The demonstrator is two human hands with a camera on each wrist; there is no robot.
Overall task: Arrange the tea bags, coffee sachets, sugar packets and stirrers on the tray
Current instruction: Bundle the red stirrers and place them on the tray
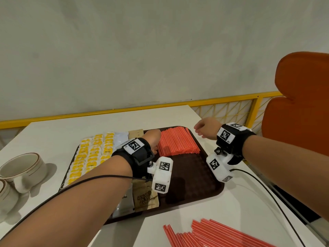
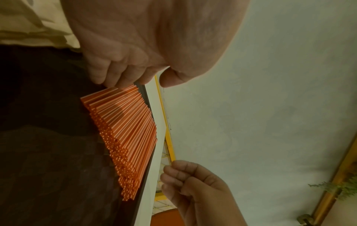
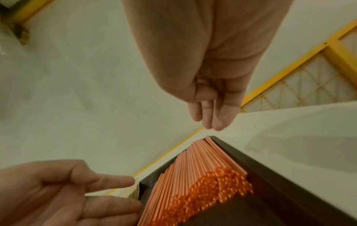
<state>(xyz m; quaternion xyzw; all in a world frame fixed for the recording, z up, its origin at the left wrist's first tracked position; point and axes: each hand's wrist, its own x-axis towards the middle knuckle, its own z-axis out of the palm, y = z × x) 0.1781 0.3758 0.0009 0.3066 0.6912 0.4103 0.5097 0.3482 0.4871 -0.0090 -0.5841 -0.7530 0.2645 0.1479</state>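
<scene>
Pale plaster wall and a yellow rail ran behind the white table (image 1: 53, 138) I was working over, with an orange chair (image 1: 299, 122) at the right end. On it sat the dark brown tray (image 1: 195, 175), its near right part bare. Yellow tea bags (image 1: 90, 155) lay in rows along the tray's left side, white coffee sachets (image 1: 122, 205) next to them, and brown sugar packets (image 1: 146, 198) just right of those, partly hidden under my left forearm. A neat block of red stirrers (image 1: 178, 142) filled the tray's far right corner. My left hand (image 1: 153, 139) sat at the block's left edge; through the left wrist camera its fingers (image 2: 115, 76) were bent down with the tips touching the outermost stirrers, thumb apart, gripping nothing. My right hand (image 1: 206, 128) hovered above the table just past the tray's far right corner, clear of the stirrers, its fingers (image 3: 222, 116) hanging loosely together and holding nothing. More loose stirrers (image 1: 213, 234) lay scattered on the table near me, off the tray. Two cream mugs (image 1: 23, 170) stood at the left of the table, well apart from the tray
</scene>
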